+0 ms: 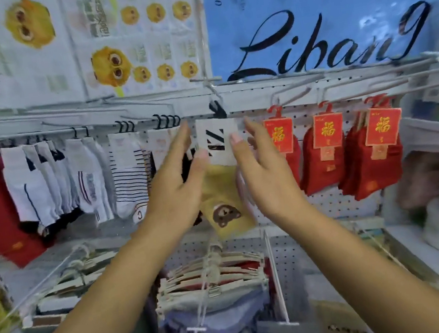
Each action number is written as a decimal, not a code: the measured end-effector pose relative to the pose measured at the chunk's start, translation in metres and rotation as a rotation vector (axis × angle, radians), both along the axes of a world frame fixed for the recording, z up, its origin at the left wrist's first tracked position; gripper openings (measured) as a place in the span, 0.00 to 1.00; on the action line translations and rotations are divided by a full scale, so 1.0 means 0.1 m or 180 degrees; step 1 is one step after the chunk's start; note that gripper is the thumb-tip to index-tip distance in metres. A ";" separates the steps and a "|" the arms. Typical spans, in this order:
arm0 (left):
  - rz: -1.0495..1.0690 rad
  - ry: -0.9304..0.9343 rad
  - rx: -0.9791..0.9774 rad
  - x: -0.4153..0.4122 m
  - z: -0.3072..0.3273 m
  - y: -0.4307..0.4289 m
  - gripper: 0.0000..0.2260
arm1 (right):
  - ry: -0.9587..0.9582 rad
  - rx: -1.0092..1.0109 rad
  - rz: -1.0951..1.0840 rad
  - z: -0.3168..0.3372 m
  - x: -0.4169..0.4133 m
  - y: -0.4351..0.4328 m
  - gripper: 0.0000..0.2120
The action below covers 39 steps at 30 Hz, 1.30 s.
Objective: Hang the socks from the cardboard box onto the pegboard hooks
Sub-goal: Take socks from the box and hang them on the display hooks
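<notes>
Sock: a yellow sock (223, 194) with a bear face hangs on the pegboard (332, 205). Its black hanger (217, 110) is over a wire hook, with striped socks (127, 178) on one side and red socks (322, 160) on the other.
Long axis: roughly upright, with the white striped card (218, 140) on top and the toe end down, leaning a little to the right.
Left hand (177, 179): the grip is apart, fingers straight and pointing up, nothing held.
Right hand (261, 165): the grip is likewise apart, fingers spread, nothing held.
Key relation: the sock lies between the two palms and a little beyond them toward the board, with the card level with the fingertips.
Contact: the right thumb overlaps the card's right edge and the left thumb is just beside its lower left. I cannot tell whether either touches.
Nearer hand: the right, by a little.
Step, as I judge it: this sock looks hung, so the hands likely only steady or square it.
Cardboard box: not plainly in view.
</notes>
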<state>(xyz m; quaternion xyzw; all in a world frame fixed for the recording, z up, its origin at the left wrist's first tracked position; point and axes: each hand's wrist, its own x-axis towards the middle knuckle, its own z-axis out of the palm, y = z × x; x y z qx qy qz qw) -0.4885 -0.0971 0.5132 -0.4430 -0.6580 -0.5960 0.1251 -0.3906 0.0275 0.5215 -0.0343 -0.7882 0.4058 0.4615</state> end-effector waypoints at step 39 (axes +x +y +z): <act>0.0174 0.0348 -0.0063 -1.54 0.18 -0.26 0.07 | -0.0319 0.0985 -0.1458 -0.09 -1.48 -0.61 0.26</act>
